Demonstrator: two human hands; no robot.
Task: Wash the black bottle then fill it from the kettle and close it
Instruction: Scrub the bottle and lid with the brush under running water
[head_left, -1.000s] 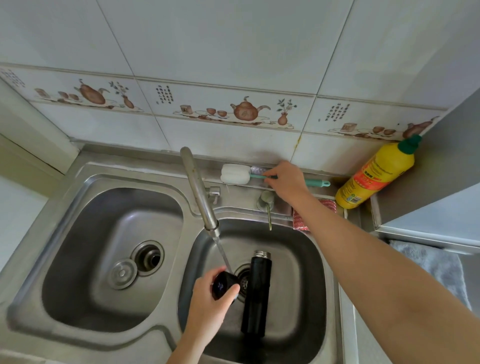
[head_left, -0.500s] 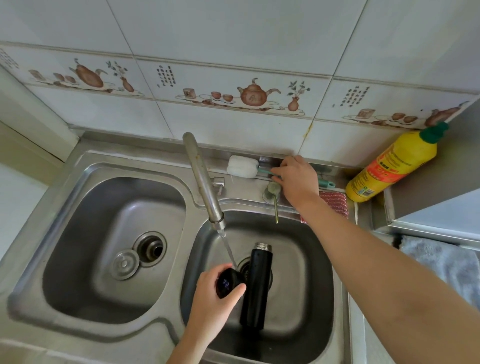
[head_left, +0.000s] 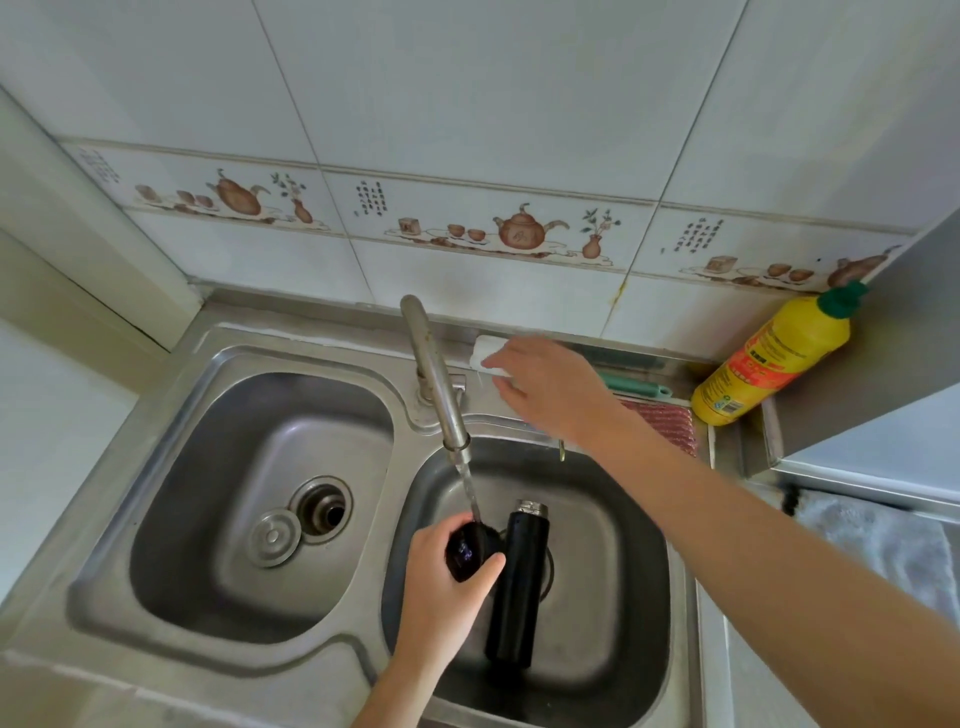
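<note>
The tall black cylindrical bottle (head_left: 517, 582) with a bare metal threaded neck stands uncapped in the right basin of the stainless-steel double sink (head_left: 171, 436), over the drain, which it mostly hides. Just to its left, the left hand (head_left: 441, 587) grips the round black bottle cap (head_left: 470, 548) between thumb and curled fingers, under the thin stream of water (head_left: 469, 488) running from the steel swivel tap (head_left: 434, 379); the fingers behind the cap are out of sight. The right hand (head_left: 550, 387) reaches over the back ledge, fingers extended and loosely spread above the white sponge head (head_left: 485, 353) of a bottle brush; whether the fingertips touch it cannot be told, since the hand is motion-blurred and covers most of the brush. Only the end of the brush's green handle (head_left: 636, 387) shows beyond the wrist. The tap lever is largely hidden under the right forearm. A red ribbed scouring pad (head_left: 667, 423) lies partly behind that arm, next to a yellow detergent bottle with a green cap (head_left: 769, 364), whose label is unreadable. A grey cloth (head_left: 878, 545) sits at the right edge, cut off.
</note>
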